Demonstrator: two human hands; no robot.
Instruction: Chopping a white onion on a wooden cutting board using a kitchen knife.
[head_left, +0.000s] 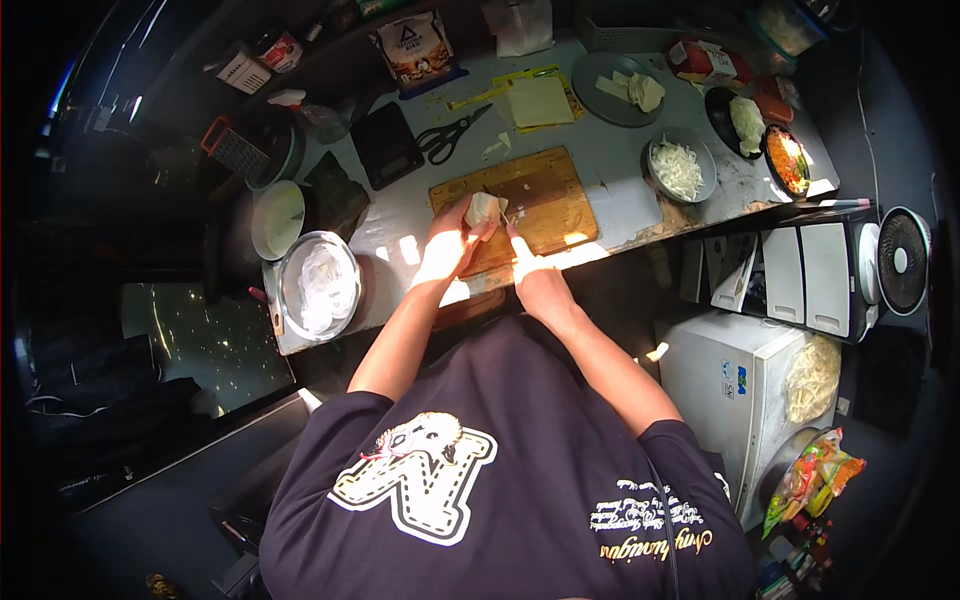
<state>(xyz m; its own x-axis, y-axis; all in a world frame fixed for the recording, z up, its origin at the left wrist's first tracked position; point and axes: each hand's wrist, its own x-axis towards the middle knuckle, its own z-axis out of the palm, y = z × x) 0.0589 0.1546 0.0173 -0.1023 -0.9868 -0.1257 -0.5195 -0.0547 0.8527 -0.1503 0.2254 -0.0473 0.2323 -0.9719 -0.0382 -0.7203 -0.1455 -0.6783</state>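
Observation:
On a wooden cutting board, my left hand steadies a pale chunk of what looks like cabbage with its fingers around it. My right hand grips a knife, index finger stretched forward along it. The blade shows only as a thin edge at the chunk's right side, and the handle is hidden in my palm. Small white shreds lie on the board. To the right, a bowl holds shredded white vegetable. Behind the board, a grey plate carries pale leaf pieces.
Black scissors and a dark kitchen scale lie behind the board. A metal bowl with clear plastic stands left, beside a white bowl. A box grater is further back. A black dish of cabbage sits far right.

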